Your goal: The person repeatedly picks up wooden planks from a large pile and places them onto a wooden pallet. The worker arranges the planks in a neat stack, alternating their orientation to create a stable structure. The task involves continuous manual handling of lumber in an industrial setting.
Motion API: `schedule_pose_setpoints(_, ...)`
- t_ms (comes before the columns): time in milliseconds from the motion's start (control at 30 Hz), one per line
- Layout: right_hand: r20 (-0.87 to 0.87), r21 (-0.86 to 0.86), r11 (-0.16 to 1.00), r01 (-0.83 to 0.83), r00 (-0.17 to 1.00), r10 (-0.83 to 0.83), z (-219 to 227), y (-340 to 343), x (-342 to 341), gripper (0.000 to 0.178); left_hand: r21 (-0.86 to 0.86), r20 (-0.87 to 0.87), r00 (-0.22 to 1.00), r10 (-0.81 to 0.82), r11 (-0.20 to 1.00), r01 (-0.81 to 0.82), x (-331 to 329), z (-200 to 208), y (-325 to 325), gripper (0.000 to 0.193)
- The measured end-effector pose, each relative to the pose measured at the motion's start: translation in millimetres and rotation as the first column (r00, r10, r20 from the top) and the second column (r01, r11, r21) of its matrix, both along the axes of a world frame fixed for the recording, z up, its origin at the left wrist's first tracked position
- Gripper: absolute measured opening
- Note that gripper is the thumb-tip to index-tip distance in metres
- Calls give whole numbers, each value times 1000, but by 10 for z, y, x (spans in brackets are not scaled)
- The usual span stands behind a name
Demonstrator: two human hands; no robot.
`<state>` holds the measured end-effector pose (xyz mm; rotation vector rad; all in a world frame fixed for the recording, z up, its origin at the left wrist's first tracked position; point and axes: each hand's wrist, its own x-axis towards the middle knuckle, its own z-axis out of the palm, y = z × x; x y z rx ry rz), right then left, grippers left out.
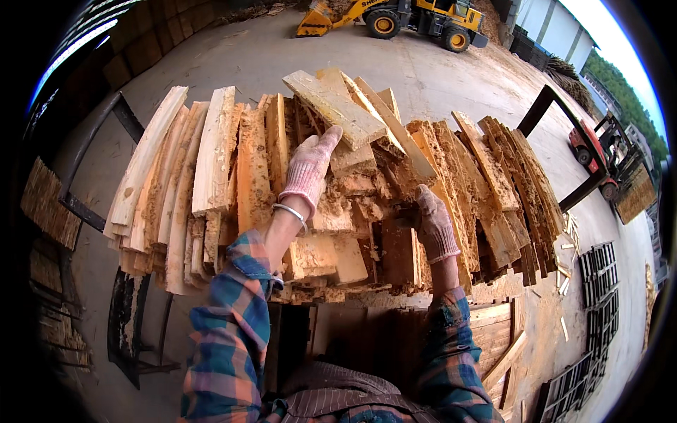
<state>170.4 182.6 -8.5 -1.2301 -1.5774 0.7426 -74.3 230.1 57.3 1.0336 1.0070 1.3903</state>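
Both my hands wear pale pinkish work gloves. My left hand (312, 167) reaches over the middle of a long stack of rough wooden boards (215, 158). Its fingers close on the lower edge of a short, wide board (335, 109) that lies tilted on top, partly hiding them. To the right, my right hand (435, 225) is closed low over the pile, beside a slanting narrow board (398, 130). Something dark shows at its fingertips, too unclear to name. Crumbly wood shavings coat many of the boards.
Black metal frame posts (553, 116) rise at both ends of the stack. A yellow wheel loader (395, 21) stands at the back, a red forklift (599, 148) far right. Black slatted racks (596, 303) and scattered wood strips lie on the right floor.
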Motion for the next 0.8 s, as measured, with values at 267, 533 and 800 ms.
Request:
schedule_pose_setpoints(267,-256,-311,946,-87,967,4,54,126,-70,46,-261,9,999,-53,964,53,-64,-390,446,87)
schedule_pose_setpoints(533,-628,-566,815,-126,706,-327,-148,335,123,64,-130,265,964,-31,989,68,-47,-382,381,52)
schedule_pose_setpoints(800,-700,-460,828,-321,704,-117,120,77,-95,50,53,-63,998,-5,999,9,-58,-752,312,55)
